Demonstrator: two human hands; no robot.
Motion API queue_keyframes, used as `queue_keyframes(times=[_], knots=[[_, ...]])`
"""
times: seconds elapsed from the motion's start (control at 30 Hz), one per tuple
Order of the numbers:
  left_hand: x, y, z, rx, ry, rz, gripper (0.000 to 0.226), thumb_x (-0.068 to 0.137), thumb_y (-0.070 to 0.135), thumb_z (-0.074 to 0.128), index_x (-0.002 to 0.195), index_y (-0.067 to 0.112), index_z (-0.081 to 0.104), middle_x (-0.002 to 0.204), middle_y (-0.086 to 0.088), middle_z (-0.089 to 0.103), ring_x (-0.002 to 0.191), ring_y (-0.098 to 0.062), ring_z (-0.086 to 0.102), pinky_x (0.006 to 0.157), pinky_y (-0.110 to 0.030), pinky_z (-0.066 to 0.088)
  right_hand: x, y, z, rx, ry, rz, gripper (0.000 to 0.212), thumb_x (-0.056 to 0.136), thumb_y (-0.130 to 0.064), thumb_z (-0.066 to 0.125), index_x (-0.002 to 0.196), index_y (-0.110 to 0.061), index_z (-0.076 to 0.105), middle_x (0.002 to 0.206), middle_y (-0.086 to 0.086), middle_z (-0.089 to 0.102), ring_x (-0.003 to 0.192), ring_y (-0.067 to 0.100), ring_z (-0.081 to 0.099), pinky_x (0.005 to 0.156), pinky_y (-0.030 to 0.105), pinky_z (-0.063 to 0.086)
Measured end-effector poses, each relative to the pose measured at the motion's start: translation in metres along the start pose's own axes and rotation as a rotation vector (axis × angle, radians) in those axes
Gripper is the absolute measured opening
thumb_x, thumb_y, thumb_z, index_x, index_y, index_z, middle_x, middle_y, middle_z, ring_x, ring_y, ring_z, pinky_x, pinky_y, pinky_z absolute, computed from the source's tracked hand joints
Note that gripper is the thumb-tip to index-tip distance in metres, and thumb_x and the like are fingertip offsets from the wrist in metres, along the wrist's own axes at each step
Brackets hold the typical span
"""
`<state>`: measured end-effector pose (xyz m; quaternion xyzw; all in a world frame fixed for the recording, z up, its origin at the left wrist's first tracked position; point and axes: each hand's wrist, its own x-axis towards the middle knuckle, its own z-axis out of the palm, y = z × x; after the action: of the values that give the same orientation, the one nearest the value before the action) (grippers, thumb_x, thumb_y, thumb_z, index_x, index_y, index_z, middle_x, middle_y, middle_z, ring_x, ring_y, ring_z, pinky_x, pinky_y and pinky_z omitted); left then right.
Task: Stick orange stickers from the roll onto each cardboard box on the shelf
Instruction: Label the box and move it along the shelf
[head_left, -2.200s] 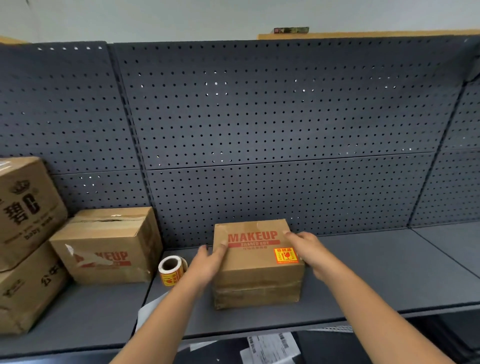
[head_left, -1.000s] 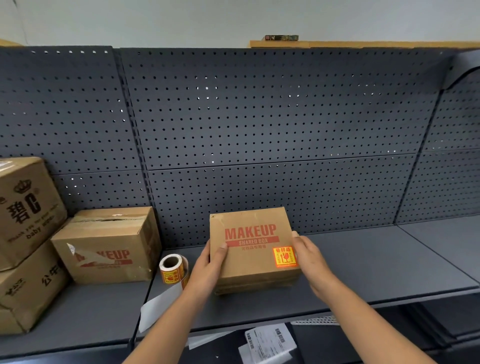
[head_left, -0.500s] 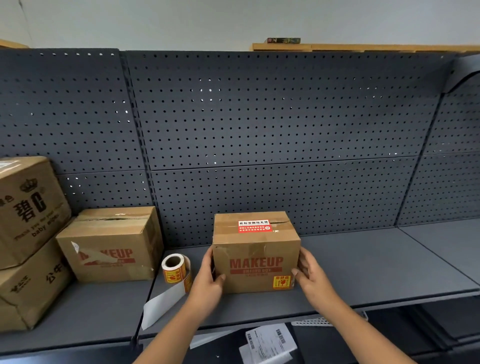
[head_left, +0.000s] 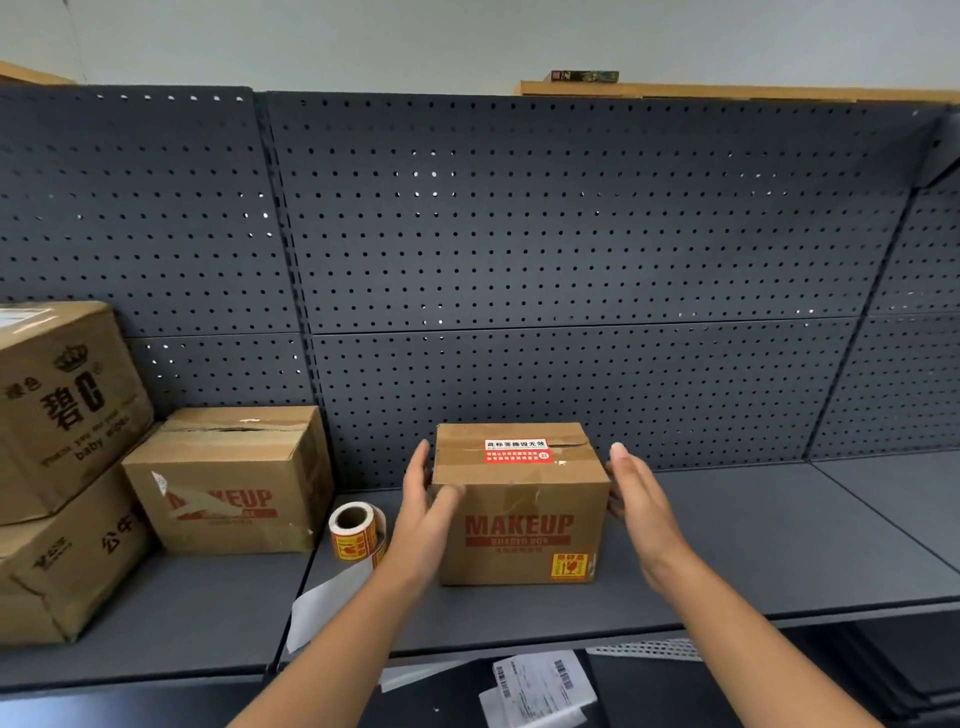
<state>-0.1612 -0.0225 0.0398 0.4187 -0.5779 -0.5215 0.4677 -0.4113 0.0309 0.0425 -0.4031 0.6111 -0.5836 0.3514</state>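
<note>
A small cardboard box marked MAKEUP (head_left: 519, 512) stands upright on the dark shelf (head_left: 753, 561), with an orange sticker (head_left: 570, 565) on the lower right of its front face. My left hand (head_left: 423, 512) is flat against its left side, fingers straight. My right hand (head_left: 641, 501) hovers just off its right side, fingers straight. The roll of orange stickers (head_left: 356, 532) lies on the shelf left of the box, a white strip of backing paper (head_left: 327, 597) trailing over the shelf's front edge.
A second MAKEUP box (head_left: 228, 480) with a torn label stands further left. Two bigger cartons (head_left: 57, 405) are stacked at the far left. A grey pegboard (head_left: 519, 260) backs the shelf. Paper labels (head_left: 540, 688) lie on the level below.
The box was tipped with its printed face up; both hands have turned it upright onto the shelf. My hands have since loosened from its sides, the right one moving slightly away.
</note>
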Motion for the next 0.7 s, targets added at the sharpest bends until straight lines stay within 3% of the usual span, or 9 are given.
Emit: queue_keyframes(times=[0.1, 0.17, 0.23, 0.3, 0.37, 0.53, 0.7], knots=[[0.02, 0.014, 0.007, -0.001, 0.12, -0.048, 0.064, 0.105, 0.05, 0.048, 0.162, 0.039, 0.021, 0.156, 0.015, 0.032, 0.14, -0.011, 0.036, 0.113, -0.037, 0.033, 0.006, -0.016, 0.011, 0.037, 0.039, 0.052, 0.048, 0.103, -0.063, 0.042, 0.126, -0.026, 0.061, 0.113, -0.009, 0.069, 0.104, 0.002, 0.061, 0.078, 0.022, 0.044], [0.033, 0.016, 0.009, -0.046, 0.193, -0.123, 0.063, 0.103, 0.055, 0.045, 0.161, 0.036, 0.026, 0.153, 0.014, 0.037, 0.136, -0.011, 0.039, 0.11, -0.038, 0.036, 0.011, -0.019, 0.017, 0.038, 0.073, 0.075, 0.045, 0.105, -0.059, 0.042, 0.124, -0.023, 0.061, 0.11, -0.006, 0.07, 0.099, 0.003, 0.061, 0.071, 0.021, 0.041], [0.042, 0.013, 0.011, -0.069, 0.2, -0.214, 0.066, 0.098, 0.059, 0.046, 0.157, 0.032, 0.034, 0.146, 0.014, 0.046, 0.13, -0.011, 0.046, 0.106, -0.039, 0.04, 0.015, -0.016, 0.02, 0.045, 0.086, 0.103, 0.046, 0.106, -0.058, 0.041, 0.124, -0.022, 0.063, 0.11, -0.002, 0.072, 0.098, 0.008, 0.064, 0.069, 0.024, 0.043], [0.048, 0.008, 0.012, -0.047, 0.164, -0.284, 0.066, 0.092, 0.058, 0.05, 0.151, 0.028, 0.045, 0.136, 0.003, 0.064, 0.119, -0.019, 0.062, 0.099, -0.045, 0.052, 0.019, -0.013, 0.023, 0.055, 0.08, 0.142, 0.047, 0.106, -0.057, 0.04, 0.123, -0.022, 0.065, 0.109, 0.0, 0.074, 0.099, 0.013, 0.067, 0.069, 0.027, 0.047], [0.048, 0.008, 0.015, -0.029, 0.152, -0.302, 0.051, 0.098, 0.05, 0.05, 0.143, 0.026, 0.054, 0.12, -0.001, 0.072, 0.108, -0.022, 0.069, 0.092, -0.045, 0.056, 0.021, -0.011, 0.025, 0.077, 0.065, 0.165, 0.045, 0.106, -0.055, 0.042, 0.119, -0.021, 0.068, 0.106, 0.003, 0.076, 0.098, 0.016, 0.07, 0.07, 0.03, 0.051], [0.041, 0.022, 0.026, -0.048, 0.175, -0.286, 0.026, 0.103, 0.032, 0.049, 0.116, 0.023, 0.07, 0.103, -0.004, 0.076, 0.096, -0.022, 0.07, 0.078, -0.037, 0.056, 0.021, -0.011, 0.02, 0.024, 0.029, 0.097, 0.033, 0.108, -0.045, 0.047, 0.107, -0.022, 0.071, 0.097, 0.0, 0.076, 0.088, 0.012, 0.07, 0.063, 0.025, 0.048], [0.04, 0.024, 0.057, -0.064, 0.15, -0.275, 0.023, 0.105, 0.031, 0.046, 0.11, 0.026, 0.068, 0.102, -0.002, 0.076, 0.098, -0.022, 0.069, 0.079, -0.036, 0.054, 0.027, -0.013, -0.008, 0.007, 0.048, 0.059, 0.032, 0.107, -0.045, 0.049, 0.103, -0.024, 0.073, 0.095, 0.0, 0.078, 0.09, 0.017, 0.073, 0.067, 0.028, 0.052]])
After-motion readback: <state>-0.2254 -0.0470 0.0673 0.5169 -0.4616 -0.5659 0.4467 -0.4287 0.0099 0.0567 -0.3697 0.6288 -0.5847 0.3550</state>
